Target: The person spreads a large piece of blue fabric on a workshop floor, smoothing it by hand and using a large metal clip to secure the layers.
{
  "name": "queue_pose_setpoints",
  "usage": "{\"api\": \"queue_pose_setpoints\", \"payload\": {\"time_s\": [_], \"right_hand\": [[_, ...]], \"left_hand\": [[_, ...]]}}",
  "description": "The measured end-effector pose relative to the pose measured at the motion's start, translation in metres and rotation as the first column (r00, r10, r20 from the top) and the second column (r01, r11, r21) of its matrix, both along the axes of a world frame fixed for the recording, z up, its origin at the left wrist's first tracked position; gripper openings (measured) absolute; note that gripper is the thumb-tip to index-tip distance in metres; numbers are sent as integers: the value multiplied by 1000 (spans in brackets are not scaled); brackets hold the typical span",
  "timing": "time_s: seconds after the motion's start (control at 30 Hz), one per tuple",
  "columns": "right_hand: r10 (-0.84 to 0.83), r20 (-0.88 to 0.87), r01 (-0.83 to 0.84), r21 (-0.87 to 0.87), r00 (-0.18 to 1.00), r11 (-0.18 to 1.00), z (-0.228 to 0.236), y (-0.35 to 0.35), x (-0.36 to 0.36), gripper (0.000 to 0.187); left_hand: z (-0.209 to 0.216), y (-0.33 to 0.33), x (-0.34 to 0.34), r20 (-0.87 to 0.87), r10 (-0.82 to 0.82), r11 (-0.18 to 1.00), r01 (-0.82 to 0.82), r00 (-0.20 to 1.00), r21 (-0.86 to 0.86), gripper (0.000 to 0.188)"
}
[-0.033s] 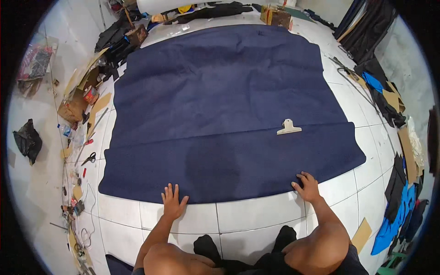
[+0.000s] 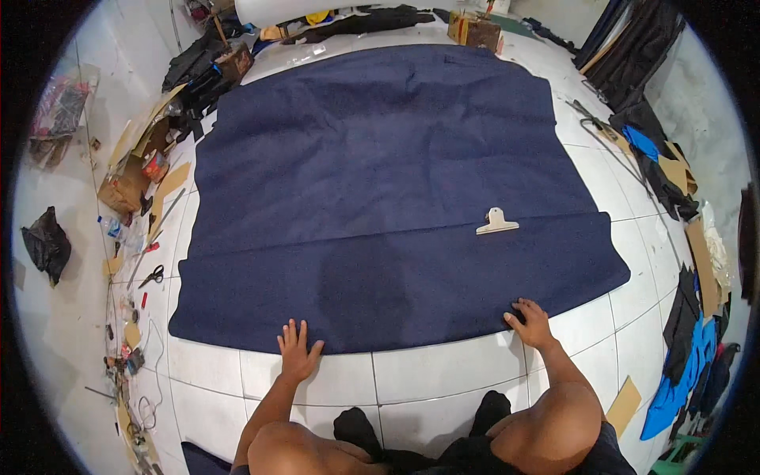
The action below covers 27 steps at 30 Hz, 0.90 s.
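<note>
A large dark navy cloth (image 2: 380, 170) lies spread over the white tiled floor, its near part folded over into a wide band. My left hand (image 2: 299, 350) rests on the band's near edge with the fingers apart and pointing away from me. Farther right, my right hand (image 2: 532, 323) lies on the same edge, fingers spread and slightly bent. Neither hand holds anything. A pale metal bulldog clip (image 2: 497, 222) sits at the fold line on the right, beyond my right hand.
Black-handled scissors (image 2: 151, 275) lie on the floor left of the cloth, near cardboard scraps and a plastic bottle (image 2: 110, 226). Black and blue fabric (image 2: 687, 368) is heaped along the right side. A wooden box (image 2: 475, 32) stands at the far edge.
</note>
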State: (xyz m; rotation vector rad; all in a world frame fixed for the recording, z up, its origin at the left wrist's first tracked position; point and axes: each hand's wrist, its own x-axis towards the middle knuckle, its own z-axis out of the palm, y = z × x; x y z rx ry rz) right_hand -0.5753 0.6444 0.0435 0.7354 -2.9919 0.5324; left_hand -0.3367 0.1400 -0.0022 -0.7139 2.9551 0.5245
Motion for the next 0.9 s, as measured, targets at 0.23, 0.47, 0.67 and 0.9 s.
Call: {"api": "queue_pose_setpoints", "payload": {"time_s": [0.23,0.47,0.67,0.9], "right_hand": [[-428,843,942,-249,325,226,-20,68,8,61],[48,877,876,-471,477,-100,-79,89,-51,45],[-359,889,949,-313,285,-22,-104,163,-7,43],[-818,491,897,148,299,417,-54,199,-52,52]], "left_hand": [[-28,-73,38,-520,748,576,-793,412,200,52],[-18,-112,48,174,976,-131,-290,129,948,41],[6,-35,88,120,991,-110,-168,51,980,33],[-25,-158,148,5,996,-25,-247,-84,969,48]]}}
